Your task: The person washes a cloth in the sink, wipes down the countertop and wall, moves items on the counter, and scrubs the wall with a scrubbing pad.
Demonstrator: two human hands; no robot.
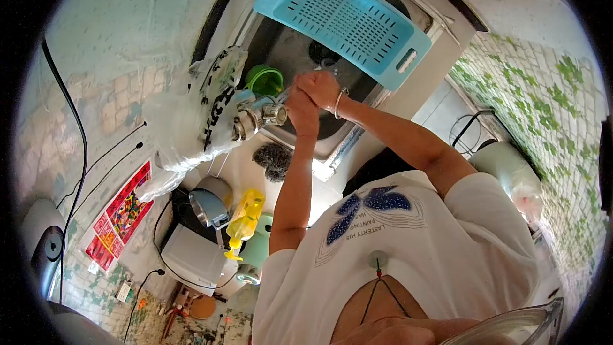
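My left hand [301, 110] and my right hand [321, 89] are pressed together over the sink [276, 45]. Both have their fingers closed, and whatever lies between them, if anything, is hidden. A bracelet [340, 103] circles my right wrist. Just left of my left hand is the metal faucet [274, 114]. A small green cup [264, 80] sits beyond the faucet, close to the sink's left side. Across the sink's far part rests a light-blue slotted basket [345, 22], apart from my hands. The dark drain [324, 53] shows between the basket and my hands.
A plastic bag [185, 115] hangs around the faucet's base. Dark scrubbing mesh [273, 161] lies on the counter by my left forearm. Nearer are a metal pot [211, 199], a yellow pump bottle [246, 214] and a pale box [195, 255]. Cords hang along the left wall.
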